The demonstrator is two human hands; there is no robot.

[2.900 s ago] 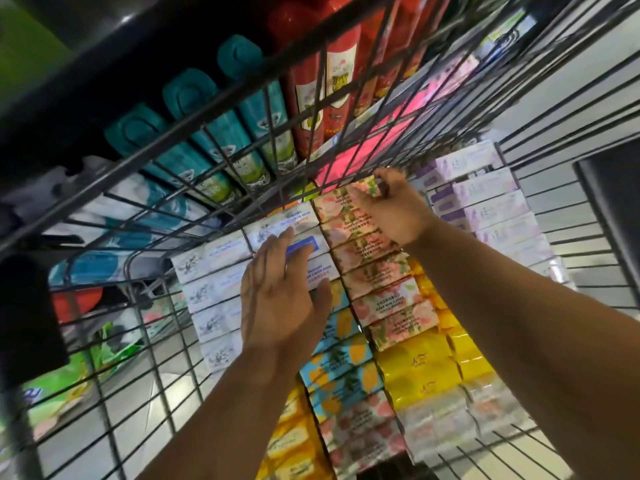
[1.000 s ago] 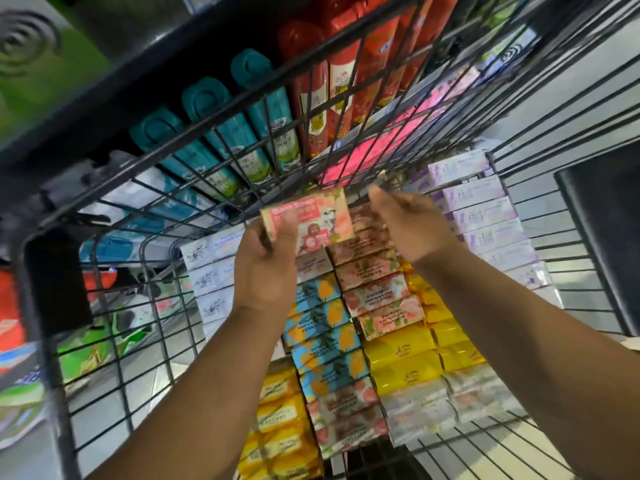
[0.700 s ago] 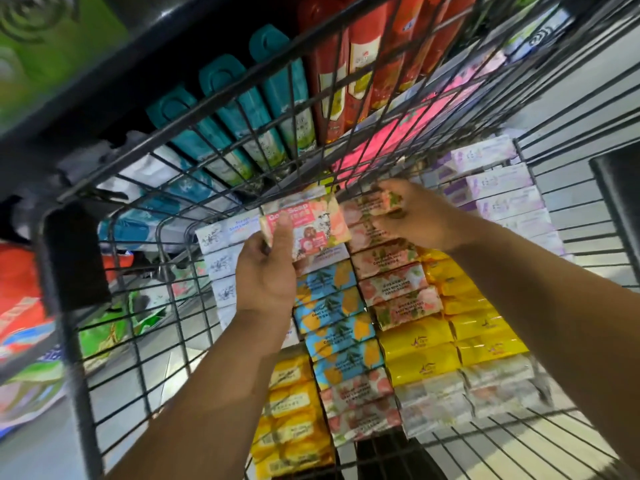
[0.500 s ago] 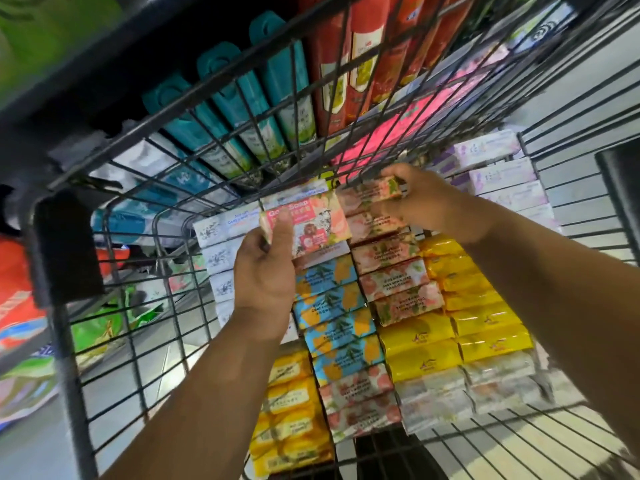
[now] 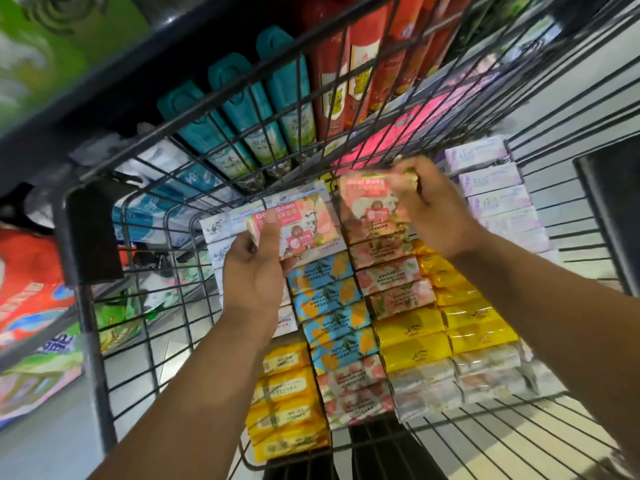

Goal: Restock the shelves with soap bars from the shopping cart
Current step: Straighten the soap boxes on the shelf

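Gripping one pink goat soap bar (image 5: 301, 225) in the left hand (image 5: 254, 271), thumb laid across its printed face and fingers curled behind; pinching a second goat soap bar (image 5: 372, 199) by its far end in the right hand (image 5: 429, 209), somewhat blurred. Holding both just above the packed rows of soap bars (image 5: 332, 306) inside the shopping cart (image 5: 90, 306), side by side and nearly touching. Judging this as early in the job: two bars picked up, none visibly set on the shelf (image 5: 138, 81) beyond the wire, beside the teal bottles (image 5: 242, 109) and red cans (image 5: 346, 64). Leaving many rows in the cart: blue-and-orange, yellow, lavender, white, more pink. Showing the left bar's face up toward the camera, long axis running left to right with a slight rise at the right end, lettering upright. Showing the right bar's face likewise, title at the far edge; long axis not readable through the blur.
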